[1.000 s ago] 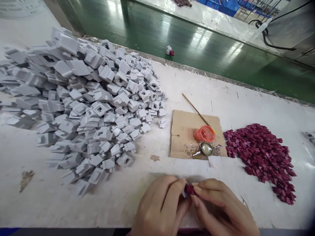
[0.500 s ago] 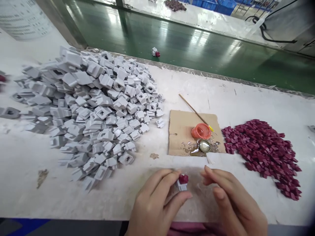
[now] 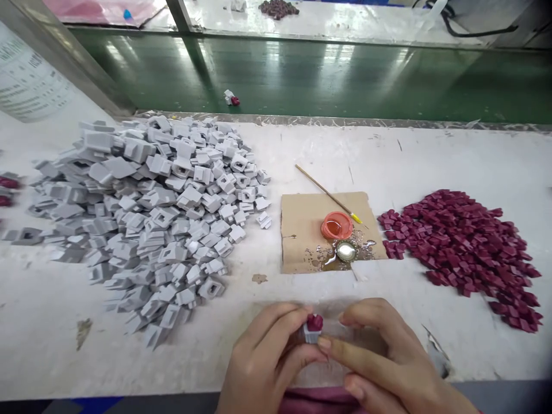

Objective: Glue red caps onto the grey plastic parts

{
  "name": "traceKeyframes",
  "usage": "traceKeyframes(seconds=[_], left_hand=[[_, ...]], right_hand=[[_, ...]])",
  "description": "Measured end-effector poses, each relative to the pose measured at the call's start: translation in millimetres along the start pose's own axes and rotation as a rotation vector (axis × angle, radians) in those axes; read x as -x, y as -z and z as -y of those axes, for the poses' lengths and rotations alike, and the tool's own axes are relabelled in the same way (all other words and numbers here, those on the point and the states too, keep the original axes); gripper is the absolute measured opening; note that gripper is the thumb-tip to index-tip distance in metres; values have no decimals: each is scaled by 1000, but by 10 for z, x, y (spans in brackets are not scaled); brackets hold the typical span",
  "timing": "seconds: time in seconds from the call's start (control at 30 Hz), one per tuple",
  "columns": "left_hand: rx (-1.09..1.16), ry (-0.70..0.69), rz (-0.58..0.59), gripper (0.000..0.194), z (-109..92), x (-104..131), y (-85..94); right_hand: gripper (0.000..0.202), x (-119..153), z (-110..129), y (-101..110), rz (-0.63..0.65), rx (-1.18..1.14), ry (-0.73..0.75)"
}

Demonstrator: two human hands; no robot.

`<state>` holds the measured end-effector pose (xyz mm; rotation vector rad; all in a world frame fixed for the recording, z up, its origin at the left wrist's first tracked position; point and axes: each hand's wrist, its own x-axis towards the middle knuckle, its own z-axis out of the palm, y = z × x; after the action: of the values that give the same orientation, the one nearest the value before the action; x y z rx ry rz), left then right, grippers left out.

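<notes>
Piece first: the small grey-and-maroon piece (image 3: 313,329) is at bottom centre of frame, between the two hands and closer to the left one. Maroon part (image 3: 315,322) faces up and sits on top of the grey block (image 3: 313,336).

Left hand (image 3: 267,352): fingers curled round the piece from its left, pinching it by the grey block. Left thumb passes below it in frame, tip pointing right. Exact thumb contact: can't tell.

Right hand (image 3: 388,353): lower right of the piece, fingers spread, not gripping it. Index fingertip is at the block's lower right corner; looks like contact, can't confirm. Another finger arches above and to the right, clear of the piece; thumb sits lower, also clear.

Around it: grey block pile (image 3: 172,201) left of frame, maroon part pile (image 3: 470,244) right. Cardboard (image 3: 297,215) just above the hands, carrying a red cup (image 3: 337,226) and a metal cap (image 3: 346,251) in a wet patch. Thin stick (image 3: 323,187) with a yellow end lies across the cardboard's top edge. Green belt (image 3: 336,83) runs along the top.
</notes>
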<state>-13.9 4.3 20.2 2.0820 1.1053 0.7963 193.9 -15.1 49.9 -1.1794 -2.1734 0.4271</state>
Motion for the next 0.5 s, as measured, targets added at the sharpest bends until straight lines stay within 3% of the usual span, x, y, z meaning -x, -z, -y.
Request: traceKeyframes(seconds=[0.2,0.33,0.5], left_hand=[[-29,-5,32,19,-7,-12,9],[-34,-13,46,24,6,-15,33],[32,8,76,22,21,-10,84]], right_hand=[[33,5,-42,12,88,-37,-29],[27,76,-41,39,30,-86,-81],[20,-23,76,-89,31,-249,-266]])
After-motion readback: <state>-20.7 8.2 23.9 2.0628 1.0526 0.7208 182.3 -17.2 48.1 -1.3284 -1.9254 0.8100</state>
